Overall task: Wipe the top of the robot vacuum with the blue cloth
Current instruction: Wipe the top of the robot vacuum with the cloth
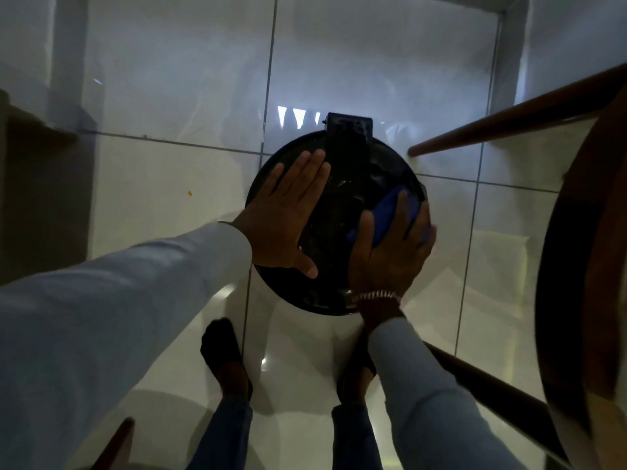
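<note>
A round black robot vacuum [342,184] sits on the white tiled floor, its far edge against a black dock. My left hand [288,215] lies flat on the vacuum's left half, fingers together and holding nothing. My right hand [390,245] presses the blue cloth [386,212] onto the right side of the vacuum's top. The cloth shows between and beyond my fingers; most of it is hidden under the palm. A beaded bracelet is on my right wrist.
A brown wooden table [576,273] with a round top stands at the right, one leg [509,117] reaching close to the vacuum. My two feet [224,357] stand on the tiles just before the vacuum. Dark furniture lines the left edge.
</note>
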A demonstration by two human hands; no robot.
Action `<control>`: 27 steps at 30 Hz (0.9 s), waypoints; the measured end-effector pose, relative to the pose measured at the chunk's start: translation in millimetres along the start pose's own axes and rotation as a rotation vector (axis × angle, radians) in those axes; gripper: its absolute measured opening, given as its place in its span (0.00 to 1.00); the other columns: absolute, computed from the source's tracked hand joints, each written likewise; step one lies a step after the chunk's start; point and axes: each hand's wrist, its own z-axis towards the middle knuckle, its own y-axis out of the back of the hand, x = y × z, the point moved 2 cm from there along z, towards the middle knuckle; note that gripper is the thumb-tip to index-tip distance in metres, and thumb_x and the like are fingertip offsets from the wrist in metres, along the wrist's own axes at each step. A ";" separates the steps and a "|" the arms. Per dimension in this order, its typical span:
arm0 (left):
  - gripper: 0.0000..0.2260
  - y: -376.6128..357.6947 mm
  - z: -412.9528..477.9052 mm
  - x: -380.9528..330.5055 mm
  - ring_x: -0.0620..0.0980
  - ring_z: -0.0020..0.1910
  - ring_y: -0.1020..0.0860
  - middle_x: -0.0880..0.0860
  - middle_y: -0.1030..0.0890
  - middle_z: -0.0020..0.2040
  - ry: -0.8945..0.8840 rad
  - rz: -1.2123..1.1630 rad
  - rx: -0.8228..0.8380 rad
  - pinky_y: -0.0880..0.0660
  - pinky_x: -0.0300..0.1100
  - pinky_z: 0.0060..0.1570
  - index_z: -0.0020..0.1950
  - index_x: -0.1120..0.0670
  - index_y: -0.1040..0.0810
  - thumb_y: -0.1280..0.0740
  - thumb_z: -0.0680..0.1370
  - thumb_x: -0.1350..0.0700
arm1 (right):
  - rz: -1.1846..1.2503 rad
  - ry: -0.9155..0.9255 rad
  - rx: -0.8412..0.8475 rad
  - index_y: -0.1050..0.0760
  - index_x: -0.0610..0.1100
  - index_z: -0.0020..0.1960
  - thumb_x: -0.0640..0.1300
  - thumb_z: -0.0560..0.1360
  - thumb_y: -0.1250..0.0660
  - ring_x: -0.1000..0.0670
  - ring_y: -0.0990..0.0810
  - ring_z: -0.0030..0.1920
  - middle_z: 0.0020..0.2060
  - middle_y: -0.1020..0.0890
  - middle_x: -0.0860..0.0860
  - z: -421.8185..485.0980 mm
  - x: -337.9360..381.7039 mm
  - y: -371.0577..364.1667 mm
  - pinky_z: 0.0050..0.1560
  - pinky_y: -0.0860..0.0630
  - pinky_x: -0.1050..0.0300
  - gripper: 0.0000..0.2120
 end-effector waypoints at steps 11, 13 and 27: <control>0.64 -5.2 1.4 5.4 0.54 0.76 0.68 0.55 0.67 0.78 -0.029 -0.011 -0.025 0.61 0.57 0.76 0.75 0.55 0.67 0.30 0.58 0.27 | -0.124 0.440 0.129 0.43 0.51 0.74 0.60 0.77 0.46 0.37 0.49 0.76 0.75 0.40 0.42 -32.4 -38.9 5.9 0.72 0.41 0.33 0.28; 0.64 -6.4 1.8 6.4 0.54 0.76 0.68 0.55 0.67 0.78 -0.037 -0.016 -0.033 0.62 0.57 0.76 0.75 0.55 0.67 0.30 0.59 0.27 | -0.065 0.291 0.039 0.41 0.50 0.74 0.58 0.78 0.45 0.36 0.45 0.75 0.75 0.38 0.42 -6.7 -15.0 1.2 0.71 0.40 0.34 0.27; 0.64 2.4 -2.4 5.0 0.54 0.77 0.65 0.57 0.64 0.78 -0.062 -0.022 -0.040 0.60 0.55 0.77 0.76 0.57 0.65 0.29 0.59 0.28 | -0.006 0.483 0.266 0.43 0.54 0.74 0.58 0.77 0.49 0.43 0.44 0.77 0.76 0.40 0.48 -21.2 10.9 16.9 0.73 0.43 0.33 0.26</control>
